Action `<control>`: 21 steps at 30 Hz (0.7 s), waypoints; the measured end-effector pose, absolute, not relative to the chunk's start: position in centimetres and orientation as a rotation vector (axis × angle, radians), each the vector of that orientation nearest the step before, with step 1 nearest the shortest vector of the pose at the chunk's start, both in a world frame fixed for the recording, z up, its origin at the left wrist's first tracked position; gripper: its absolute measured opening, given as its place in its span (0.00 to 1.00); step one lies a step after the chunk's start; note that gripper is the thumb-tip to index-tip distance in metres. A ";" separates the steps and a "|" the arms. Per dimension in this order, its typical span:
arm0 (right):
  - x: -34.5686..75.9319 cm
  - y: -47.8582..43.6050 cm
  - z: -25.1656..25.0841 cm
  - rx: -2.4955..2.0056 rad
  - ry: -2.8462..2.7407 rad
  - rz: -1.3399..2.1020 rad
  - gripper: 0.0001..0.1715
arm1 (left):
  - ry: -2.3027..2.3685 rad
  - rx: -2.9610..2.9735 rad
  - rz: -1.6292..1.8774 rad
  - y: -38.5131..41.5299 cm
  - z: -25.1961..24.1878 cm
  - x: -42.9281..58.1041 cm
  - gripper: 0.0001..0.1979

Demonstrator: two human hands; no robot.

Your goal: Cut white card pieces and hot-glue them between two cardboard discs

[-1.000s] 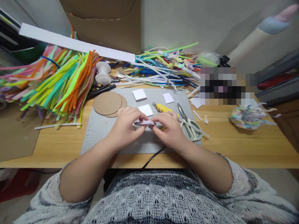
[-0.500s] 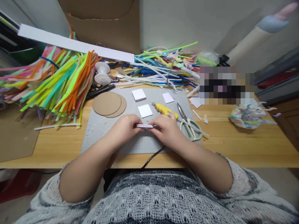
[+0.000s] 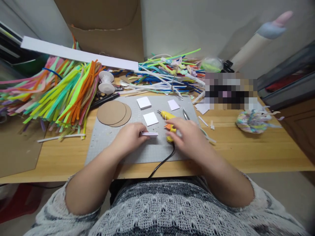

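Observation:
My left hand [image 3: 130, 135] pinches a thin stack of small white board squares [image 3: 150, 134], held edge-on above the grey cutting mat [image 3: 137, 154]. My right hand [image 3: 188, 132] is over the handle of a yellow hot glue gun [image 3: 167, 114] with an orange trigger. Its thumb and fingers are apart around the handle; whether they touch it is hard to tell. Beyond the hands lie a white square [image 3: 150, 118], a thicker white square [image 3: 144, 103] and a pale lilac square [image 3: 173, 105]. Scissors [image 3: 186, 114] are partly hidden behind my right hand.
Two overlapping cardboard discs [image 3: 112, 112] lie on the mat's left. Bundled pipe cleaners [image 3: 66, 88] fill the left, with loose ones [image 3: 169, 75] at the back. A white spool [image 3: 106, 82] stands between. At right sits a fuzzy pastel piece [image 3: 252, 121]. A black cord [image 3: 162, 162] crosses the front edge.
My right hand has let go of the white squares and moved right, onto the glue gun's handle area. My left hand still holds the stack. The view has shifted slightly.

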State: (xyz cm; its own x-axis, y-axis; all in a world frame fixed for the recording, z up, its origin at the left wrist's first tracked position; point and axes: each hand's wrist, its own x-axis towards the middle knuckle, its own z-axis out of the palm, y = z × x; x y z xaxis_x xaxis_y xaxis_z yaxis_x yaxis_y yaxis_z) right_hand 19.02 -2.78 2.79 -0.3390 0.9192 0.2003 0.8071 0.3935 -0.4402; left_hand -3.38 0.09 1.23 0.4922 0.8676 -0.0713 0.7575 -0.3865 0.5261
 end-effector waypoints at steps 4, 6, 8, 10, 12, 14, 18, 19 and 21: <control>24.5 -1.1 3.8 -2.179 -2.073 0.212 0.09 | 1.320 2.199 0.266 0.1 1.6 -3.3 0.04; 27.0 0.2 3.4 -2.372 -2.154 0.344 0.09 | 1.314 2.191 0.275 0.1 1.6 -3.3 0.05; 28.7 1.2 2.6 -2.363 -2.252 0.575 0.08 | 1.312 2.184 0.270 0.1 1.7 -3.3 0.05; 29.5 1.6 1.9 -2.323 -2.308 0.703 0.06 | 1.302 2.183 0.259 0.1 1.7 -3.3 0.05; 29.5 1.6 1.6 -2.337 -2.317 0.693 0.05 | 1.292 2.180 0.254 0.1 1.7 -3.3 0.04; 29.3 1.2 1.8 -2.368 -2.279 0.603 0.04 | 1.292 2.179 0.260 0.1 1.7 -3.3 0.04; 29.9 0.4 2.8 -2.318 -2.103 0.425 0.07 | 1.300 2.173 0.265 0.1 1.9 -3.3 0.05; 30.4 0.3 3.0 -2.288 -2.062 0.380 0.07 | 1.301 2.168 0.261 0.1 1.9 -3.3 0.05; 31.3 0.1 3.3 -2.223 -1.998 0.253 0.07 | 1.302 2.163 0.260 0.1 2.0 -3.3 0.04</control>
State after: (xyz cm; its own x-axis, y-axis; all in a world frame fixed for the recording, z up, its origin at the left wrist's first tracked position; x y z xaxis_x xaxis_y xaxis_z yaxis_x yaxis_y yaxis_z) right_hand 31.27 0.14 3.29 0.1026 0.9943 -0.0303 0.9703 -0.1068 -0.2169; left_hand -3.25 0.11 1.95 0.5013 0.8551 -0.1320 0.7390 -0.3438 0.5794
